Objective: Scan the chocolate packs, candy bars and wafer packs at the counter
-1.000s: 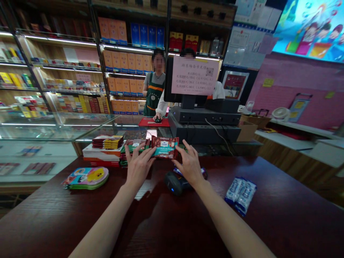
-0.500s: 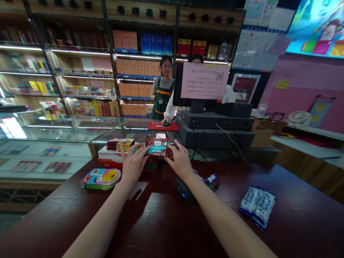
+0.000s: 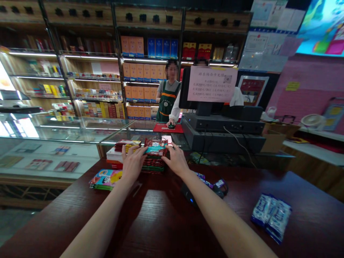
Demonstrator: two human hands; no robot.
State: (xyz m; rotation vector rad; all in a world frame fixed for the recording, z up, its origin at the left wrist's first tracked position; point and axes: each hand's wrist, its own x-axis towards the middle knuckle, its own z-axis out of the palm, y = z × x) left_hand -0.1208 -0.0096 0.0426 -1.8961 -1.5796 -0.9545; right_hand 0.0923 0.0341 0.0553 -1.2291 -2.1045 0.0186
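A brown-and-teal hazelnut snack packet (image 3: 156, 146) sits at the top of a stack of similar dark red packets (image 3: 153, 165) on the dark wooden counter. From its left side my left hand (image 3: 133, 163) grips it with the fingertips. At the opposite end, my right hand (image 3: 176, 160) has its thumb and fingers on the packet's edge. Just beyond my left hand are red and yellow packets (image 3: 131, 144) on a white-and-red box (image 3: 114, 156). Colourful cartoon packs (image 3: 106, 179) lie left of my left wrist, partly covered by it.
A dark device with a blue light (image 3: 189, 196) and purple-wrapped items (image 3: 220, 184) lie beside my right forearm. Blue-and-white packets (image 3: 271, 215) are further right. Behind stand a glass case (image 3: 83, 130), a register (image 3: 228, 123) and two people, one with a hand on a mouse (image 3: 171, 125).
Both hands have brought the hazelnut packet slightly lower, onto the stack, which now shows more beneath it. The whole view has shifted, so most surroundings appear further right.
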